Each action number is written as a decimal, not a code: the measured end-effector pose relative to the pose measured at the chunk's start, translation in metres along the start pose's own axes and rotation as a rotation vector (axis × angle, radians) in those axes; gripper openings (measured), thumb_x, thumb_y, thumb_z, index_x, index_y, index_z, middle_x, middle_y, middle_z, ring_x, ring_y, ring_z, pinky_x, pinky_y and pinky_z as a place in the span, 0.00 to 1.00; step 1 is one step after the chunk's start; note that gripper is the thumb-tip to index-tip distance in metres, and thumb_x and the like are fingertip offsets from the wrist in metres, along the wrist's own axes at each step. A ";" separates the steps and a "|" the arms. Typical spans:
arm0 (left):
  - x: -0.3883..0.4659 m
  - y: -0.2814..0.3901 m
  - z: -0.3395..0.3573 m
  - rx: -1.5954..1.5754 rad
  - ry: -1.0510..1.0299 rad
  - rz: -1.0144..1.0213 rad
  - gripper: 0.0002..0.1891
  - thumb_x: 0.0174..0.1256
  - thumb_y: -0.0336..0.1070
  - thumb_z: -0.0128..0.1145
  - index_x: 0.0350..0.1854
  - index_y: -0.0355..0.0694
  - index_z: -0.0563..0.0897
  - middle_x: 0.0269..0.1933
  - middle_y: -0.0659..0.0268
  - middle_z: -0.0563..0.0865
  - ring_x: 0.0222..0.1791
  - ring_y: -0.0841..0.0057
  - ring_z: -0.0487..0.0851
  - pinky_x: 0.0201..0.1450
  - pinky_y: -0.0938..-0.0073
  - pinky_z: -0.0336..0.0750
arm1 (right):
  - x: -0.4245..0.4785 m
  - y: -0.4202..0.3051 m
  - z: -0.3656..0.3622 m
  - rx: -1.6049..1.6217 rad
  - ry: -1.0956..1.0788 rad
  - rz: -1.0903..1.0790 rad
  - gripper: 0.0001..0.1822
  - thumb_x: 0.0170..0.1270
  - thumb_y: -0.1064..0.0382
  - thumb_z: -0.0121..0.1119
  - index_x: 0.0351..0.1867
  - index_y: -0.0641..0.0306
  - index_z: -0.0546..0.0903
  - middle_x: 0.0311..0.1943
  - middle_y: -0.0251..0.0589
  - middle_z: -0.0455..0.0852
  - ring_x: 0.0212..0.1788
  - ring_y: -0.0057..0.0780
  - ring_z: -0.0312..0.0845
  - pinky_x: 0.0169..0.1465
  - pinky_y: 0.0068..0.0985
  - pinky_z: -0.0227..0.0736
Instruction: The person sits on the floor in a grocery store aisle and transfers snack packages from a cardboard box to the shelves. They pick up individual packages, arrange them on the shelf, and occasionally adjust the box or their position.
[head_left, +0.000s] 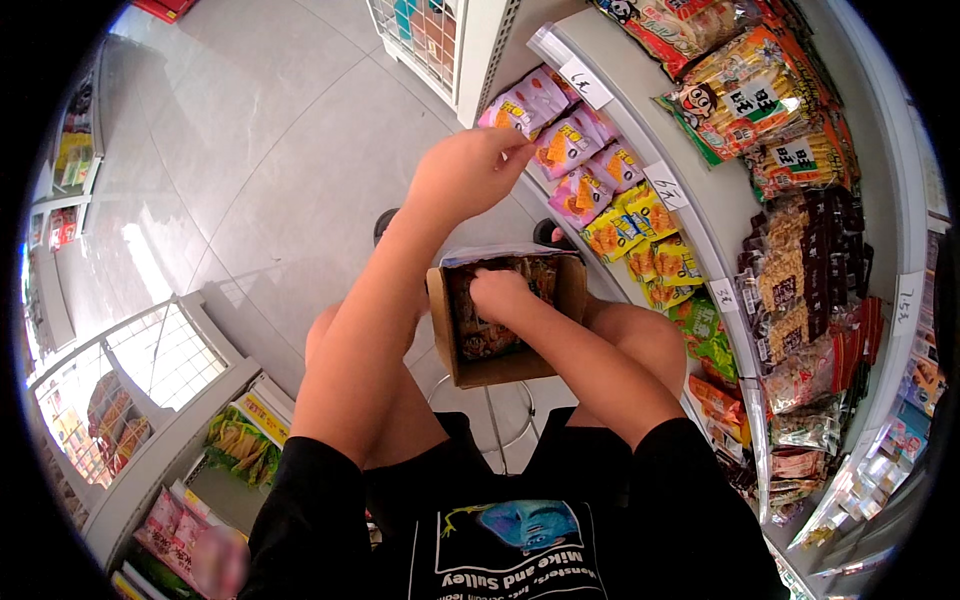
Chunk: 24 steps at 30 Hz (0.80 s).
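Note:
An open cardboard box (444, 330) stands on my lap, between my knees, with dark-wrapped snack packets (480, 341) inside. My right hand (501, 294) reaches into it, fingers at the packets; whether it grips one cannot be told. My left hand (469, 172) is raised beyond the box, its fingertips close together at the edge of the purple snack bags (566, 146) on the bottom shelf. Whether those fingertips touch a bag is unclear. Yellow snack bags (619, 232) lie nearer me on that shelf, followed by green bags (705, 334).
A curved shelf edge (645, 142) with handwritten price tags runs along the right, holding rice-cracker bags (750, 97) above. A white wire-mesh rack (420, 45) stands ahead. At lower left is another shelf (232, 499) with packets. Grey floor tiles (277, 135) lie between.

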<state>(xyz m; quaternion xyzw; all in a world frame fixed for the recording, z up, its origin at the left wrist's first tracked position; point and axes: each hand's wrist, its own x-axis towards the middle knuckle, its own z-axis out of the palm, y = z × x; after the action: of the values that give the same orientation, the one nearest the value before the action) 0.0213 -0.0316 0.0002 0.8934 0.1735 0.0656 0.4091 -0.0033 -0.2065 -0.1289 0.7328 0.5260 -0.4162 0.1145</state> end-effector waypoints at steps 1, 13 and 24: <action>0.000 0.000 0.000 0.003 0.001 -0.002 0.13 0.70 0.46 0.59 0.45 0.43 0.89 0.37 0.56 0.90 0.36 0.59 0.87 0.40 0.60 0.80 | -0.002 -0.001 -0.002 -0.002 0.015 -0.011 0.13 0.58 0.64 0.63 0.44 0.64 0.89 0.52 0.48 0.86 0.50 0.47 0.87 0.52 0.42 0.83; 0.008 -0.005 0.008 -0.032 0.029 0.005 0.15 0.71 0.49 0.56 0.42 0.44 0.88 0.35 0.56 0.89 0.37 0.55 0.87 0.39 0.57 0.80 | -0.046 -0.017 -0.067 0.076 0.183 -0.110 0.08 0.57 0.65 0.63 0.31 0.66 0.89 0.35 0.55 0.90 0.42 0.51 0.88 0.46 0.44 0.82; 0.015 -0.008 -0.016 -0.545 -0.325 -0.271 0.30 0.78 0.62 0.47 0.63 0.40 0.81 0.54 0.65 0.88 0.54 0.72 0.83 0.58 0.68 0.74 | -0.106 0.080 -0.155 0.651 0.540 -0.392 0.12 0.65 0.61 0.61 0.38 0.68 0.88 0.38 0.48 0.91 0.37 0.41 0.88 0.44 0.37 0.80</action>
<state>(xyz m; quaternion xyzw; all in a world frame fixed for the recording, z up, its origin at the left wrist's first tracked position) 0.0295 -0.0099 0.0042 0.7190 0.1991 -0.0885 0.6599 0.1307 -0.2176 0.0237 0.6996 0.5074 -0.3678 -0.3433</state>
